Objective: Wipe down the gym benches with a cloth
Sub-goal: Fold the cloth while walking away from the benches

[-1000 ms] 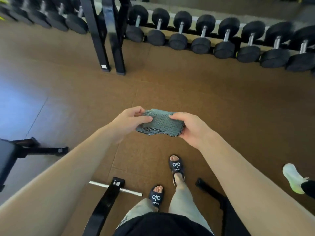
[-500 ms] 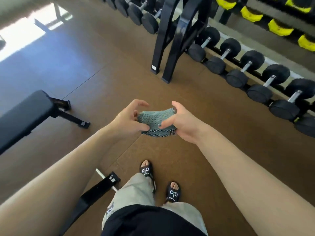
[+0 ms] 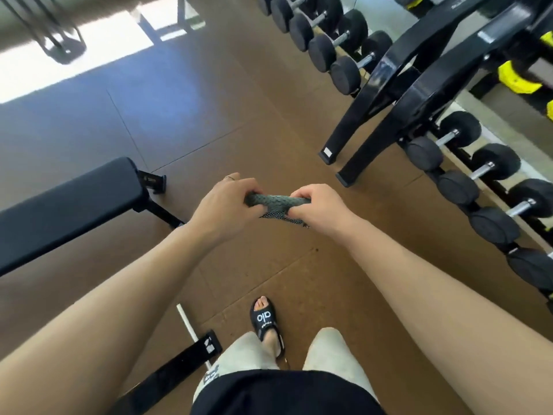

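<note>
Left hand (image 3: 223,205) and right hand (image 3: 318,209) each clenched on the seemingly folded cloth (image 3: 276,203), bench (image 3: 68,205) nearby.

The cloth's (image 3: 276,203) ends are buried in both fists. The bench (image 3: 65,205) runs off the left edge. The frame (image 3: 57,34) at the top left corner is blurred.
</note>
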### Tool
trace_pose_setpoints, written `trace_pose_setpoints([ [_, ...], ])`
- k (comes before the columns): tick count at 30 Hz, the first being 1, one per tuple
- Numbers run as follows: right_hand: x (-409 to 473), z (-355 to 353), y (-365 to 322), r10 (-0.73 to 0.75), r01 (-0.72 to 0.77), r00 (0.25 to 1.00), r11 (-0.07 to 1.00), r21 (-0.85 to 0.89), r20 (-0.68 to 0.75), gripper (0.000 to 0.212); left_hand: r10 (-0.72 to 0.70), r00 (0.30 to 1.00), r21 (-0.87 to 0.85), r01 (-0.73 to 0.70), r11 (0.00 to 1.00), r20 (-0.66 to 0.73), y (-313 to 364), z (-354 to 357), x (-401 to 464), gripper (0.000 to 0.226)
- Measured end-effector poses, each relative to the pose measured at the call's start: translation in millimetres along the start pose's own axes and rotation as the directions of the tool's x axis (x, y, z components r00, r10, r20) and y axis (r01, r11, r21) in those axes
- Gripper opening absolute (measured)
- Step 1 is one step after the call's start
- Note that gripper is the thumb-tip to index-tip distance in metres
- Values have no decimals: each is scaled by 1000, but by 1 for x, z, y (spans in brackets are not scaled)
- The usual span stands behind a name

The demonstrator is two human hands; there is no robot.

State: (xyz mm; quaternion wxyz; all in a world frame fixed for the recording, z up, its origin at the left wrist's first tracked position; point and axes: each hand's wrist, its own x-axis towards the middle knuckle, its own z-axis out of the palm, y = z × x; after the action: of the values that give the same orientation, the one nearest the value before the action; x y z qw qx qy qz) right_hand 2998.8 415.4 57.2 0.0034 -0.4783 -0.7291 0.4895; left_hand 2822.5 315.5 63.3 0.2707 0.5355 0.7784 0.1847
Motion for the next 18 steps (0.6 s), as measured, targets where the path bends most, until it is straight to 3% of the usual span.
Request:
trace_pose_setpoints([
  [4, 57, -16, -25, -2, -6, 997, 993, 115, 72, 14, -41, 999, -1, 41, 999, 17, -16, -36, 55, 14],
  [8, 120, -34, -45, 51, -98, 992, 884, 458, 115, 29, -149, 987, -214, 159, 964, 62, -29, -67, 114, 15],
  [12, 194, -53, -69, 50, -171, 977, 765, 621, 207, 45, -257, 963, -389, 267, 882, 77, -41, -88, 171, 11],
  [15, 245, -62, -103, 54, -183, 975, 748, 638, 217, 26, -370, 928, -579, 328, 746, 49, -50, -107, 209, 5],
  [18, 297, -60, -141, 25, -171, 970, 778, 604, 242, 13, -449, 893, -664, 334, 669, -4, -63, -133, 243, 16],
])
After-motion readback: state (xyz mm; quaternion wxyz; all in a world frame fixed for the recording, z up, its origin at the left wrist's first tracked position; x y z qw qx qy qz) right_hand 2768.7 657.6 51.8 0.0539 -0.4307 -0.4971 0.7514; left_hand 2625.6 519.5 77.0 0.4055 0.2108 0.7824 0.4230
